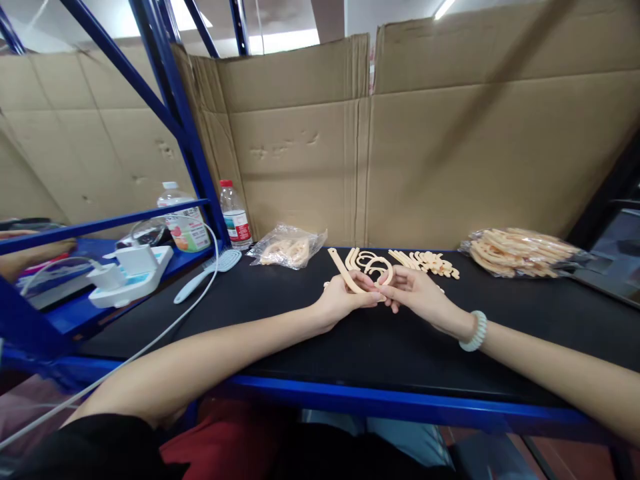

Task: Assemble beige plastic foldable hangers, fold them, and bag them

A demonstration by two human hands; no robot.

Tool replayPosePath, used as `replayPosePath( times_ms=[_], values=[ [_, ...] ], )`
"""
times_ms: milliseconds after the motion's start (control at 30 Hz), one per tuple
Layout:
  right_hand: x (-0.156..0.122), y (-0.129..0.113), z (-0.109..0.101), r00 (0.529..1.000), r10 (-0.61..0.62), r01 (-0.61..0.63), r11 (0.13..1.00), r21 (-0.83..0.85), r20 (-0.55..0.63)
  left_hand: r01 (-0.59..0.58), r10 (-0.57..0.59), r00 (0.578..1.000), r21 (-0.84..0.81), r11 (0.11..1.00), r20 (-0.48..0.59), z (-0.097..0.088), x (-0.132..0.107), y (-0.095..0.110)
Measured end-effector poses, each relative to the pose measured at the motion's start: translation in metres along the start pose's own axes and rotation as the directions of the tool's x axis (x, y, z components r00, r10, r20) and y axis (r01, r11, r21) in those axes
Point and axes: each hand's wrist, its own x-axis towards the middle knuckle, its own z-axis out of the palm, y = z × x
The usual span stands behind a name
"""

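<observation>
A wall of creased brown cardboard sheets (425,147) fills the background, its top cut off by the frame. In front of it runs a black tabletop (300,333) with a blue edge, and a blue steel rack upright (175,113) rises on the left. At the right rear lies a large clear plastic bag of pale beige pieces (520,252), and a smaller clear bag (287,248) of the same lies left of centre; their contents are too blurred to count. Two clear water bottles (235,217) stand by the upright, one partly hidden behind it. A white power strip (133,273) with a plug and white cable sits on the left shelf, near a light blue hairbrush (205,275). A loose pile of beige strips (425,262) lies behind the hands. The person's left hand (343,300) is curled shut around a pale beige curved plastic strip (350,273), held just above the table's middle. The right hand (417,293), wearing a pale bead bracelet (474,331), pinches the strip's looped end, where the fingertips of both hands meet and hide part of it.
</observation>
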Motion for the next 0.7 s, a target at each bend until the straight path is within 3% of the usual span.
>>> replayPosePath(
  times_ms=[200, 400, 567, 700],
  values=[
    [0.007, -0.007, -0.013, 0.999, -0.014, 0.011, 0.996, -0.085, -0.036, 0.031, -0.032, 0.999, -0.026, 0.999, -0.019, 0.001, 0.000, 0.000],
    [0.025, 0.000, -0.060, 0.972, -0.115, 0.045, 0.947, -0.318, -0.205, 0.070, -0.071, 0.996, -0.030, 0.997, -0.049, 0.001, 0.000, 0.003],
    [0.036, 0.014, -0.098, 0.967, -0.216, 0.064, 0.714, -0.697, -0.133, 0.081, -0.083, 0.994, -0.037, 0.996, -0.069, 0.000, 0.001, 0.001],
    [0.040, 0.027, -0.111, 0.979, -0.206, 0.117, 0.538, -0.834, 0.004, 0.075, -0.077, 0.994, -0.023, 0.997, -0.073, -0.002, 0.003, -0.001]
  ],
)
